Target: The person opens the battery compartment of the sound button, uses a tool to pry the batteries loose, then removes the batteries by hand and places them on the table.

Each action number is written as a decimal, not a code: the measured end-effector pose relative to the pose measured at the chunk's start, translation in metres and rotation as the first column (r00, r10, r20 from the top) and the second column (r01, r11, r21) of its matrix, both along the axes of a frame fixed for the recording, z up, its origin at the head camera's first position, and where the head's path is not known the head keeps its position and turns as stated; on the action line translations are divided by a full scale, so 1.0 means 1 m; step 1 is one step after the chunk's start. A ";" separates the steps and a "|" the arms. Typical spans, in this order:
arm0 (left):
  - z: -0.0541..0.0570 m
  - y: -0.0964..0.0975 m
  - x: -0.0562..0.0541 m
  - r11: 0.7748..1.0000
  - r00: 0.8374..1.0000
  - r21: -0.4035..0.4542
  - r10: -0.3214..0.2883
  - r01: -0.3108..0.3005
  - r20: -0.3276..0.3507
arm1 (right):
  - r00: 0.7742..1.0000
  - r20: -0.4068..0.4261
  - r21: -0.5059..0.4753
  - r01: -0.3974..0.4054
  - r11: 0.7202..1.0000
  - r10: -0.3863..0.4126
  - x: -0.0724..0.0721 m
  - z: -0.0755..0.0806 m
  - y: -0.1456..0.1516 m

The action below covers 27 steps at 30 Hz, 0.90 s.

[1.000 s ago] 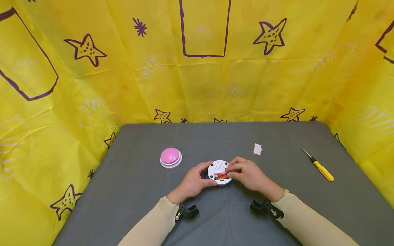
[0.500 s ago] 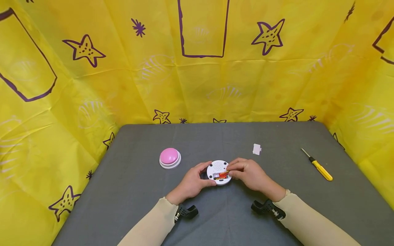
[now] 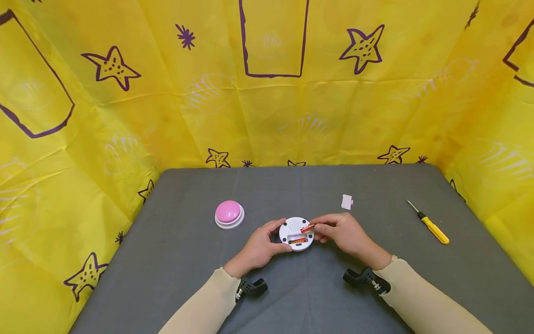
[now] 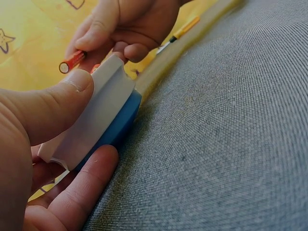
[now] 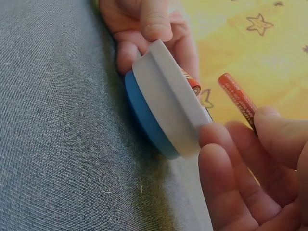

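My left hand [image 3: 260, 246] grips a round push button device [image 3: 294, 224] by its left side, thumb on the near rim. Its white underside, with speaker holes and dark feet, faces up; the blue dome [image 5: 144, 118] points down toward the table. One red battery [image 3: 298, 241] lies in the open battery compartment, whose other slot is bare. Just above the device, my right hand [image 3: 344, 234] pinches a second red battery [image 5: 238, 98] between thumb and index finger. In the left wrist view this held battery [image 4: 73, 62] is apart from the device, one end toward the camera.
A pink push button [image 3: 228, 212] on a white base stands at the left. Farther back lies a small white battery cover [image 3: 347, 202]. To the right is a yellow-handled screwdriver [image 3: 435, 229]. Yellow patterned cloth [image 3: 267, 125] walls the grey table [image 3: 192, 260].
My right hand has lifted one battery out of the compartment and moved slightly up and right with it. The left hand keeps holding the device in place.
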<state>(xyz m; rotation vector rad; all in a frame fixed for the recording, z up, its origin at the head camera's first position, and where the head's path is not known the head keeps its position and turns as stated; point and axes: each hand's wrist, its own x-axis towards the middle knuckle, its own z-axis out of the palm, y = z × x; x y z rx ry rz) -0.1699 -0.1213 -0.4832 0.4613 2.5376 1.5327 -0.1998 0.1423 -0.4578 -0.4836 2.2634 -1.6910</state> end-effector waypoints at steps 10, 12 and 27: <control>0.000 0.000 -0.001 1.000 1.000 -0.020 -0.002 0.002 0.001 | 0.979 0.202 -0.292 0.080 0.953 -0.020 -0.006 0.000 0.012; -0.001 0.000 -0.002 1.000 1.000 -0.016 -0.003 0.003 -0.004 | 0.971 0.239 -0.358 0.102 0.928 -0.015 -0.008 0.001 0.017; -0.004 -0.002 -0.001 1.000 1.000 -0.019 -0.002 0.002 -0.006 | 0.874 0.485 -0.587 0.356 0.727 -0.037 -0.027 0.006 0.077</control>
